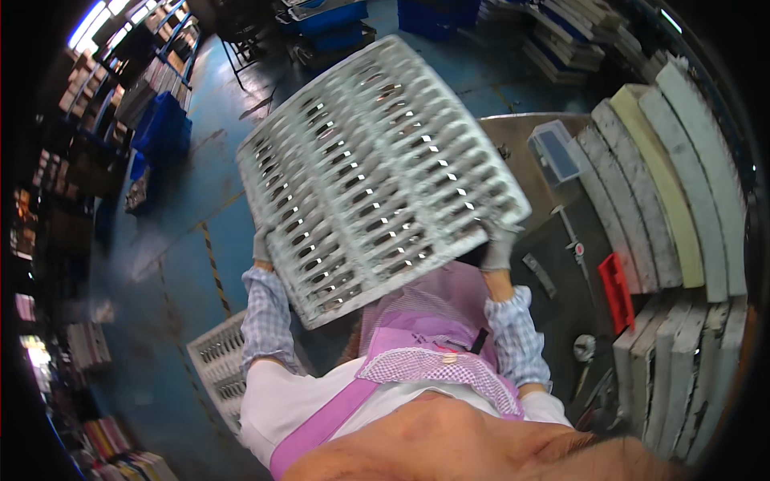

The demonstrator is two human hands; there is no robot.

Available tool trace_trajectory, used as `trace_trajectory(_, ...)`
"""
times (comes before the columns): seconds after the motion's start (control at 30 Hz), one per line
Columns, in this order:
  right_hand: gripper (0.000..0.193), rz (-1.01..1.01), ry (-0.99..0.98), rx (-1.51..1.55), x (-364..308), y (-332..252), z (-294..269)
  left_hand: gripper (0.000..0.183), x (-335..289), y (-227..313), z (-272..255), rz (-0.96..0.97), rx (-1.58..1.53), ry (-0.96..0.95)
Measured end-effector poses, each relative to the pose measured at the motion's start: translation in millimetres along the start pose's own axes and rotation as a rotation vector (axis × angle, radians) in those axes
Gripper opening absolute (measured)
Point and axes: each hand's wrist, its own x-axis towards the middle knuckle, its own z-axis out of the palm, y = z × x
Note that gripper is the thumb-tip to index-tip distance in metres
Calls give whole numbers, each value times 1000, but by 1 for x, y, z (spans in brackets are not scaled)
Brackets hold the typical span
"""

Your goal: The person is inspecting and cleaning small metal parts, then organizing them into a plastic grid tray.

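Head view: the white slotted tray [377,183] is held above the floor [172,248], beside the tabletop's [547,234] left edge, pinched at opposite sides by the left grip [262,247] and right grip [500,247], presumably so its weight is balanced.

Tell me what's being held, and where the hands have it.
A pale slotted tray, held by both hands: the left hand on its left edge, the right hand on its near edge, by the right corner.
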Motion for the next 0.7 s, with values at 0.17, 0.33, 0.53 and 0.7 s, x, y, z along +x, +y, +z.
trace_trajectory(0.17,76,175,64,108,-12,111,65,18,49,20,-111,-101,-5,116)
trace_trajectory(0.33,62,567,89,117,-29,183,64,25,110,21,-176,-59,231,151)
trace_trajectory(0.53,45,817,-55,196,-51,208,56,60,159,21,-209,-110,325,217)
trace_trajectory(0.7,48,669,-35,103,-56,201,62,73,157,20,-158,49,1089,583)
